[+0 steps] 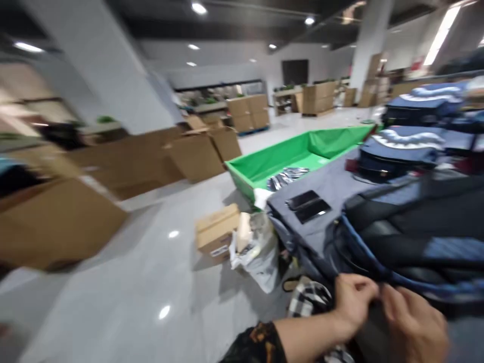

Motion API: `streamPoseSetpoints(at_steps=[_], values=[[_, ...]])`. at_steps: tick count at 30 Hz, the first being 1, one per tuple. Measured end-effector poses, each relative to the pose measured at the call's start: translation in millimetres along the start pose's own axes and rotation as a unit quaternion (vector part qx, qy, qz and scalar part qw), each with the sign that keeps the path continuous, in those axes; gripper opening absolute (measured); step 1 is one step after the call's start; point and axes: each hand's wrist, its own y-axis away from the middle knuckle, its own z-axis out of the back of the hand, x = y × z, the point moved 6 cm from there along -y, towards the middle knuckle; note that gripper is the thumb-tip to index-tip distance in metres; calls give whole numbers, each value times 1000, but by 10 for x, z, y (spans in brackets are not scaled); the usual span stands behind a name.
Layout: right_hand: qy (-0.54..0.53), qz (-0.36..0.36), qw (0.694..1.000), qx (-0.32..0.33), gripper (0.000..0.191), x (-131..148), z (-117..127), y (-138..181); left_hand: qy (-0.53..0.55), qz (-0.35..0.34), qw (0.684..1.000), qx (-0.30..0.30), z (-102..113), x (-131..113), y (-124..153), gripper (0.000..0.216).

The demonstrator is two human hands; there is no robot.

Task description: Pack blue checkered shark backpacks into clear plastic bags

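Note:
My left hand [353, 302] and my right hand [414, 322] meet at the near edge of a dark blue and black backpack [416, 232] that lies on a grey table [328, 186]. Both hands have their fingers curled and pinched on the backpack's blue-trimmed lower edge. The picture is smeared by motion, so what exactly sits between the fingers is unclear. Two dark flat phones [308, 205] lie on the table just beyond the backpack.
More blue backpacks [397, 151] are stacked further back on the right. A green bin [295, 156] holds silvery bags. A small cardboard box [216, 229] and a white plastic bag [259, 252] stand on the floor by the table. Large cartons [56, 222] line the left.

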Motion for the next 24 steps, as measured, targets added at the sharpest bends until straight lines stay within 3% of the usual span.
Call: streamPoseSetpoints(at_steps=[4,10,12,15,17,18,21,24], values=[[123,95,988,-2,28,251,231,-26,-52,-14,997,56,-5,-227,-21,36],[108,54,993,4,25,373,294,-150,-120,-28,975,184,-47,-577,338,20],[80,38,996,-11,25,343,319,-157,-124,-43,967,219,13,-629,465,29],[29,-9,999,-32,26,282,355,-182,-66,-29,987,142,243,-524,424,35],[-21,-56,998,-29,30,224,352,-190,1,15,998,67,340,-327,289,38],[-52,-82,995,-23,34,188,341,-186,46,48,996,59,314,-206,216,40],[-151,-183,971,25,51,31,246,-129,205,135,962,123,6,80,55,49],[-244,-310,914,89,61,-142,110,-19,302,159,923,179,-271,188,18,55]])
